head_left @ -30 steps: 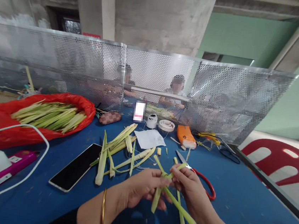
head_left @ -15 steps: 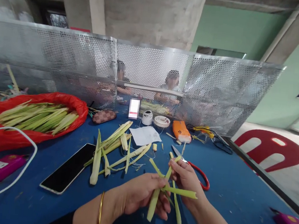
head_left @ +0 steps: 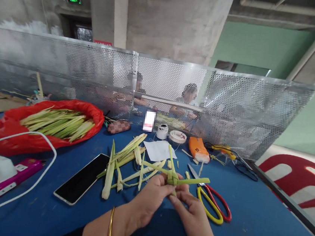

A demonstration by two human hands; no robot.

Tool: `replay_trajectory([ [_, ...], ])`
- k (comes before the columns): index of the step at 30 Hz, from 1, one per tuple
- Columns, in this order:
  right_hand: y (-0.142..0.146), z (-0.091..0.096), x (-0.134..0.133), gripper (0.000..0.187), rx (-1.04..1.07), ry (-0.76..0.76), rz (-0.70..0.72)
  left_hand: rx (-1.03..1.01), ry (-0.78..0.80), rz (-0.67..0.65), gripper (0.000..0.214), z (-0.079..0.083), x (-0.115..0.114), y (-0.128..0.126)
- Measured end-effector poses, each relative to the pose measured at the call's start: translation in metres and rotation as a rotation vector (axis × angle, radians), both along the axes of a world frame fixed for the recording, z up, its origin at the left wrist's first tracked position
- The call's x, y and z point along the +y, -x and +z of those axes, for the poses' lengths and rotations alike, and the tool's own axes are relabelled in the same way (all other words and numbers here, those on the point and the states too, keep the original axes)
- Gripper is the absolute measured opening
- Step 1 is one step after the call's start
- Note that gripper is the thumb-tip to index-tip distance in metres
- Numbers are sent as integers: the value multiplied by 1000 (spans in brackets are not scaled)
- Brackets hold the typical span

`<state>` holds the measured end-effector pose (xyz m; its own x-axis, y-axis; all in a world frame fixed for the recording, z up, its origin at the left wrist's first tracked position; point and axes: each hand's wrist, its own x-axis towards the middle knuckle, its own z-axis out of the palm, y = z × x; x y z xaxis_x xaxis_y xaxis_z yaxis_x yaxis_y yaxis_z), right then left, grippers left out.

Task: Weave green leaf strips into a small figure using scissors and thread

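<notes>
Between both hands is a woven knot of green leaf strips [head_left: 172, 177], with strip ends sticking out up, left and right. My left hand [head_left: 152, 192], with a gold bangle at the wrist, pinches the knot from its left side. From below and right, the thumb and fingers of my right hand [head_left: 189, 207] close on the same piece. Just right of it lie scissors [head_left: 212, 202] with one red and one yellow handle, blades pointing up and left. Loose pale leaf strips [head_left: 127, 160] are heaped left of my hands, beside a white paper [head_left: 158, 150].
A dark phone [head_left: 82, 179] lies left, near a purple power strip [head_left: 10, 177] with a white cable. Further back are a red bag [head_left: 95, 121] of leaves, a thread spool [head_left: 162, 132], a tape roll [head_left: 178, 137] and an orange packet [head_left: 198, 149]. Two people sit behind the perforated metal screen [head_left: 101, 63].
The knot has been turned and raised, so its woven centre now faces me. My right hand has come down beside my left. The scissors' yellow handle now shows. The view has shifted left and up.
</notes>
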<state>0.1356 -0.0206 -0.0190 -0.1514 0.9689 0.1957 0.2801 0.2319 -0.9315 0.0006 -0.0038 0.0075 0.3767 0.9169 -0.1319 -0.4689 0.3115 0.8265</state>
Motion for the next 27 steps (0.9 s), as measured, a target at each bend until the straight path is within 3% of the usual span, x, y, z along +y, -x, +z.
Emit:
replay_trajectory([
  [3,0,-1,-2,38,-29,-42,40,59,-7,-21,32,1,0,0],
  [10,-5,15,-5,37,37,-6,297,49,-47,-29,31,12,4,9],
  [14,1,10,-4,42,113,109,196,198,-66,-19,35,13,2,9],
  [17,6,7,-4,49,186,178,153,202,-66,-86,34,13,-3,6],
  [20,7,8,-6,49,188,127,145,117,-90,-141,32,10,-8,2],
  [23,6,9,-9,43,121,61,122,101,-136,-86,37,6,-11,-3],
  [27,2,7,-9,37,-26,6,196,131,-124,-17,40,0,-9,-6],
])
